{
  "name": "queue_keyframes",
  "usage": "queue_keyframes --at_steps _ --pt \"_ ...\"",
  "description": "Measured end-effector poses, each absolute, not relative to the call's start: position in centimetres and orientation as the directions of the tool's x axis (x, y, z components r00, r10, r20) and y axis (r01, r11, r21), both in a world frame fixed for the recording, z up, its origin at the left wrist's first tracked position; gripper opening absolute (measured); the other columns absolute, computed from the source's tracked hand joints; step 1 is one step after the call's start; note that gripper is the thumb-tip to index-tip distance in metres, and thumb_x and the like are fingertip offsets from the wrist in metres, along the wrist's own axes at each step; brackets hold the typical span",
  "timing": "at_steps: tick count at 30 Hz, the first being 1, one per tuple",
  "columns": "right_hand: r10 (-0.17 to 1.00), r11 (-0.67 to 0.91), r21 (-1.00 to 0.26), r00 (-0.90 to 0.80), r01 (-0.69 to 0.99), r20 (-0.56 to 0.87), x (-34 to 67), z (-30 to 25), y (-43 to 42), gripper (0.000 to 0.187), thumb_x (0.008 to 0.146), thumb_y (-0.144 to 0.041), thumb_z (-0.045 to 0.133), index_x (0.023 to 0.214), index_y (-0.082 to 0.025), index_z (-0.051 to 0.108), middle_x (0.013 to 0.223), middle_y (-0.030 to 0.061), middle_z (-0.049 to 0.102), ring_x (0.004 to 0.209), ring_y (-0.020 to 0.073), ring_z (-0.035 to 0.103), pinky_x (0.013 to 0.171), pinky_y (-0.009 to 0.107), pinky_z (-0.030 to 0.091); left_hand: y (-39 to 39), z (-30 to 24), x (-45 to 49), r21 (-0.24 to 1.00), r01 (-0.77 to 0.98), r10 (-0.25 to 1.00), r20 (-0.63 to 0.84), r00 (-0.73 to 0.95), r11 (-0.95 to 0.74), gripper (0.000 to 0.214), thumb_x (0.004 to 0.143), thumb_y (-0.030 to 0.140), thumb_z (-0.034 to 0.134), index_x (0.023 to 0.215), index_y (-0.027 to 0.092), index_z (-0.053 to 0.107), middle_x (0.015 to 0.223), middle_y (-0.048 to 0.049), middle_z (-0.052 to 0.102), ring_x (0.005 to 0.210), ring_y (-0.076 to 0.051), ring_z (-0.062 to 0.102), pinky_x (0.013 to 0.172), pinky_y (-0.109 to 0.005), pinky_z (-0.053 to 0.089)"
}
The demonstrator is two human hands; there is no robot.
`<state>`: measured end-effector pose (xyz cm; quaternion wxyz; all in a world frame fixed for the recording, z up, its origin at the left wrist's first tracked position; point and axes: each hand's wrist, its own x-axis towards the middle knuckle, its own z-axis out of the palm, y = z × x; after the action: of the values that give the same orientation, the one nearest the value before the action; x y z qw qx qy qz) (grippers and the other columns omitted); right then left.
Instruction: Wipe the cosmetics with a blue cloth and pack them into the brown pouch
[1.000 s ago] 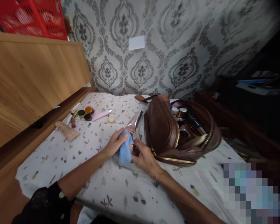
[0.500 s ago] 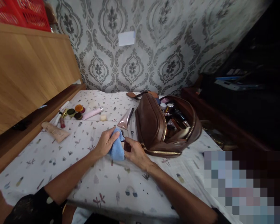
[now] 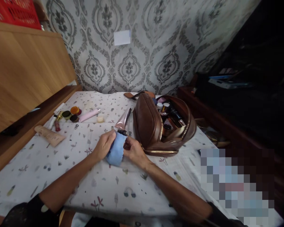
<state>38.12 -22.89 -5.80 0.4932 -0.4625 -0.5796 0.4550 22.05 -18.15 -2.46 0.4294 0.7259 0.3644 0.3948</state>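
Observation:
Near the middle of the patterned cloth-covered surface, my left hand point(image 3: 104, 145) is closed on a blue cloth point(image 3: 115, 152) with a jagged edge. The cloth wraps around a small item with a dark end point(image 3: 122, 131) that sticks out at the top; most of it is hidden. My right hand point(image 3: 135, 153) pinches this item from the right side, its fingertips against the cloth. Just beyond the hands lies a pinkish tube with a black cap point(image 3: 123, 119). To the right stands an unzipped brown leather bag point(image 3: 148, 121) with several cosmetics inside.
At the left lie a beige tube point(image 3: 49, 135), a pale pink tube point(image 3: 90, 115), several small jars point(image 3: 66, 115) and a small cream-coloured piece point(image 3: 100, 119). A wooden cabinet point(image 3: 30, 63) borders the left side; a patterned wall point(image 3: 130, 66) rises behind.
The cloth has turned and spread more over the item, and the item's dark end now shows above it. The whole view has shifted slightly, so things appear further left.

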Motion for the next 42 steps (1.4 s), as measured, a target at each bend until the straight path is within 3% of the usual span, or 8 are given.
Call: queue_keyframes --at_steps 5,12,16,23,33,37,40,42 --pt "0.973 0.228 -0.974 -0.023 -0.012 0.228 38.2 -5.5 -22.7 0.037 0.078 -0.040 0.072 0.106 -0.017 0.063 0.096 0.0047 0.069 0.089 0.0214 0.063 0.082 0.033 0.052 -18.2 -2.2 21.9 0.871 0.260 0.810 0.227 0.541 -0.417 0.032 0.088 0.047 0.060 0.102 0.019 0.062 0.081 0.0000 0.063 0.074 -0.017 0.056 0.071 -0.026 0.043" --pt "0.965 0.262 -0.964 -0.004 -0.045 0.263 38.2 -5.3 -22.8 0.041 0.085 -0.048 0.065 0.114 -0.019 0.063 0.105 0.0068 0.069 0.092 0.0220 0.063 0.089 0.036 0.052 -17.5 -1.1 21.2 0.874 0.269 0.753 0.152 0.641 -0.405 0.046 0.082 0.047 0.066 0.118 0.019 0.059 0.085 -0.0003 0.066 0.075 -0.019 0.059 0.069 -0.026 0.044" --pt "0.960 0.277 -0.960 0.030 0.029 0.278 38.3 -5.1 -23.0 0.040 0.091 -0.057 0.057 0.100 -0.019 0.061 0.092 0.0048 0.065 0.088 0.0207 0.060 0.082 0.032 0.050 -17.1 -1.2 20.9 0.852 0.342 0.761 0.098 0.641 -0.397 0.032 0.081 0.045 0.068 0.100 0.019 0.064 0.070 0.0024 0.060 0.063 -0.016 0.053 0.060 -0.025 0.039" --pt "0.966 0.248 -0.962 0.043 0.111 0.254 38.6 -4.2 -23.2 0.051 0.092 -0.069 0.047 0.076 -0.020 0.051 0.073 0.0003 0.051 0.072 0.0158 0.049 0.066 0.027 0.042 -17.2 -2.3 21.0 0.833 0.324 0.774 0.181 0.606 -0.448 0.029 0.088 0.049 0.059 0.080 0.021 0.060 0.062 0.0026 0.057 0.056 -0.015 0.051 0.058 -0.026 0.038" --pt "0.963 0.267 -0.961 -0.064 0.064 0.263 38.5 -4.7 -23.1 0.047 0.090 -0.066 0.052 0.096 -0.020 0.056 0.088 0.0028 0.057 0.086 0.0187 0.055 0.078 0.030 0.048 -17.0 -3.0 21.4 0.853 0.311 0.849 0.248 0.466 -0.420 0.048 0.090 0.056 0.053 0.057 0.021 0.049 0.052 0.0022 0.049 0.051 -0.013 0.042 0.053 -0.027 0.035" --pt "0.971 0.240 -0.967 -0.043 0.083 0.237 38.4 -4.7 -23.1 0.043 0.093 -0.064 0.049 0.086 -0.022 0.052 0.079 -0.0002 0.050 0.076 0.0158 0.050 0.071 0.028 0.046 -16.8 -3.2 21.1 0.809 0.377 0.866 0.293 0.406 -0.450 0.028 0.088 0.047 0.054 0.077 0.022 0.058 0.058 0.0035 0.056 0.054 -0.015 0.049 0.056 -0.026 0.041" --pt "0.975 0.222 -0.972 -0.031 0.078 0.220 38.3 -4.4 -23.3 0.040 0.094 -0.061 0.048 0.084 -0.022 0.051 0.077 -0.0011 0.047 0.074 0.0149 0.048 0.069 0.027 0.044 -16.6 -3.0 20.9 0.755 0.422 0.853 0.348 0.390 -0.501 0.027 0.087 0.038 0.052 0.106 0.022 0.061 0.088 -0.0013 0.071 0.077 -0.019 0.063 0.075 -0.029 0.050" --pt "0.979 0.202 -0.978 -0.030 0.047 0.200 38.3 -4.2 -23.4 0.038 0.096 -0.058 0.047 0.085 -0.022 0.052 0.077 -0.0010 0.049 0.074 0.0145 0.049 0.069 0.027 0.044 -16.6 -2.8 20.9 0.731 0.428 0.839 0.385 0.384 -0.531 0.027 0.086 0.037 0.052 0.105 0.022 0.062 0.097 -0.0033 0.072 0.088 -0.022 0.065 0.083 -0.032 0.051"
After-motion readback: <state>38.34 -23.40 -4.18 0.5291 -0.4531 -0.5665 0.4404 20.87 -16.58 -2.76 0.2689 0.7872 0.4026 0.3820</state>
